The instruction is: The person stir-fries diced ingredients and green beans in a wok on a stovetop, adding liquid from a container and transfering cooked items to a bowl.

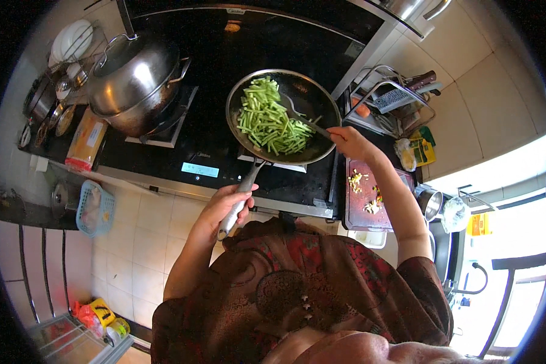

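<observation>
A dark frying pan (321, 98) with a metal rim sits over the right side of the black stove. My left hand (233, 204) is closed around its long metallic handle (233, 216), which points towards my body. Cut green beans (273, 120) lie heaped in the pan's left and lower part. With my right hand (351, 142), at the pan's right rim, I grip the dark handle of a spatula (316, 126); its head reaches into the pan beside the beans.
A large lidded steel pot (132, 86) stands on the left burner. At the right, a reddish cutting board (364, 218) carries chopped pieces, below a metal rack (393, 84) with knives and a grater (388, 99). A packet (86, 139) lies left of the stove, near utensils.
</observation>
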{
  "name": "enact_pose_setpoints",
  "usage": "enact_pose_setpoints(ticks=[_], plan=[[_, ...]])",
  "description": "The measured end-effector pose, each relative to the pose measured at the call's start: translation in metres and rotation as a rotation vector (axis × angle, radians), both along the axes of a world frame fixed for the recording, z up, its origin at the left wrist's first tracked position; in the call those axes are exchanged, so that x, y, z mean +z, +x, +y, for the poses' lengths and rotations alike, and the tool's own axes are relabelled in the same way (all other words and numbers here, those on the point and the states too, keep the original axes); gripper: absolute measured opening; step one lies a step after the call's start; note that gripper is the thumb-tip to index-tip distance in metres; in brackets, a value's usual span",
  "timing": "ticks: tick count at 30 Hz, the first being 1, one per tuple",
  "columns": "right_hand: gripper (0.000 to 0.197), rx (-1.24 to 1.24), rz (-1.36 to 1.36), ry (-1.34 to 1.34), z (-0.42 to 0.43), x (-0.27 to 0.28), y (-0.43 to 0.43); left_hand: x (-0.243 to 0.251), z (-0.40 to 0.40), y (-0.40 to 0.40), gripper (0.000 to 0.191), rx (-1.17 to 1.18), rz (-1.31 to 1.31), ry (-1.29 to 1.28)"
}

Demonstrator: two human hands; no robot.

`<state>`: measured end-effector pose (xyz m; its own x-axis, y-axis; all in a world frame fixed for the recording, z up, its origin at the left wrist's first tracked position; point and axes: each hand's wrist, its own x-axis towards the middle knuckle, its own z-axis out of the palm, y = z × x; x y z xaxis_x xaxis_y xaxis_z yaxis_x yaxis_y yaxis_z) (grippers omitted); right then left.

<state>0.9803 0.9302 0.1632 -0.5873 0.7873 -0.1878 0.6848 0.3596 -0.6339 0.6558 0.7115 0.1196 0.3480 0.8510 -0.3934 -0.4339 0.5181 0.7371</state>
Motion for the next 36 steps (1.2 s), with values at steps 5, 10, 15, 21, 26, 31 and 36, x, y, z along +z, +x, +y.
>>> enact_pose_setpoints(ticks=[5,10,15,21,26,31,36], plan=[[0.027,0.112,-0.203,0.469,-0.067,0.060,-0.028,-0.001,-0.009,-0.001,0.035,0.088,-0.049,-0.037],[0.026,0.017,-0.543,0.750,-0.032,0.056,-0.041,0.002,-0.007,0.002,0.044,0.072,-0.071,-0.039],[0.026,0.228,-0.632,0.859,-0.014,0.040,-0.092,0.004,-0.006,0.003,0.044,0.080,-0.100,-0.048],[0.045,0.454,-0.796,0.777,-0.090,0.106,-0.082,-0.004,-0.005,0.001,0.043,0.081,-0.127,-0.056],[0.028,0.417,-0.768,0.781,-0.127,0.177,-0.057,-0.009,-0.006,0.001,0.042,0.082,-0.132,-0.086],[0.018,0.436,-1.019,0.647,-0.158,0.196,-0.061,-0.006,-0.005,-0.001,0.044,0.051,-0.126,-0.087],[0.014,0.422,-0.885,1.032,-0.116,0.115,-0.069,-0.003,-0.001,0.002,0.045,0.003,-0.166,-0.074]])
